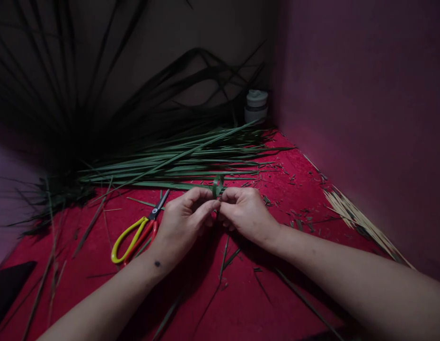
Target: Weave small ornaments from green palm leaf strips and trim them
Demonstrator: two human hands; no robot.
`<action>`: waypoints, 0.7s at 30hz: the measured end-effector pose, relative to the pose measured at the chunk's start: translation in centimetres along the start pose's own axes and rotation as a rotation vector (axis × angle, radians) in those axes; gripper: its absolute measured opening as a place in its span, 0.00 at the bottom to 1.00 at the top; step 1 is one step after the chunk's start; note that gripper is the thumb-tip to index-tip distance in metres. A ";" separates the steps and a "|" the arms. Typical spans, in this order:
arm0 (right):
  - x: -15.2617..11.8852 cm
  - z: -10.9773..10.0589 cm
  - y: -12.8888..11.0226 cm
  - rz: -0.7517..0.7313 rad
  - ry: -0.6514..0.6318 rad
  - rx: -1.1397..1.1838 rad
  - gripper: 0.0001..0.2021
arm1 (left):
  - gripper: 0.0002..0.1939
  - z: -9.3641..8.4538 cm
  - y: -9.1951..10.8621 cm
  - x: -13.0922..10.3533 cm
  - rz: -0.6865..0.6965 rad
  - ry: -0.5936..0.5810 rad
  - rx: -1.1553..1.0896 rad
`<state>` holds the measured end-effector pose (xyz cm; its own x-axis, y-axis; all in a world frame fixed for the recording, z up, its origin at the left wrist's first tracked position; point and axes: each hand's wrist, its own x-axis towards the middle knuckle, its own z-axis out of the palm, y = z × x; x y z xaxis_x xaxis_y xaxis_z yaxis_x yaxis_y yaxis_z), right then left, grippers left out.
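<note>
My left hand [188,215] and my right hand [246,213] meet at the middle of the view, fingertips together. Between them a green leaf strip [217,185] rises in a small loop, pinched by the fingers of both hands. Its lower part is hidden behind the fingers. Scissors [144,232] with one yellow and one red handle lie just left of my left hand, blades pointing up and away. Beyond the hands lies a pile of long green leaves [184,163].
A white-lidded container [256,105] stands at the back. Pale thin sticks [362,220] lie along the wall at the right. Dark fronds [78,118] spread at the back left. Leaf scraps are scattered over the red surface [248,303].
</note>
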<state>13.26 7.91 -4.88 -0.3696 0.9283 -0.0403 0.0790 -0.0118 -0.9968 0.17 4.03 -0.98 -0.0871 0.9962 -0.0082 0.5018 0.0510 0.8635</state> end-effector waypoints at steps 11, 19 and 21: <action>0.1 0.1 0.5 -0.158 0.093 -0.051 0.07 | 0.06 0.8 -0.5 0.2 -0.308 -0.044 -0.785; 0.5 0.1 1.0 -0.146 0.101 -0.048 0.06 | 0.13 0.1 -0.3 1.4 -0.734 -0.151 -1.099; 0.5 0.0 1.0 -0.150 0.121 -0.056 0.05 | 0.13 0.0 -0.4 1.4 -0.753 -0.169 -1.129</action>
<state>13.10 8.38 -5.93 -0.2678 0.9560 0.1202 0.0839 0.1474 -0.9855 -0.18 5.41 -1.35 0.1220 0.7539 -0.6456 -0.5961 0.5757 0.5597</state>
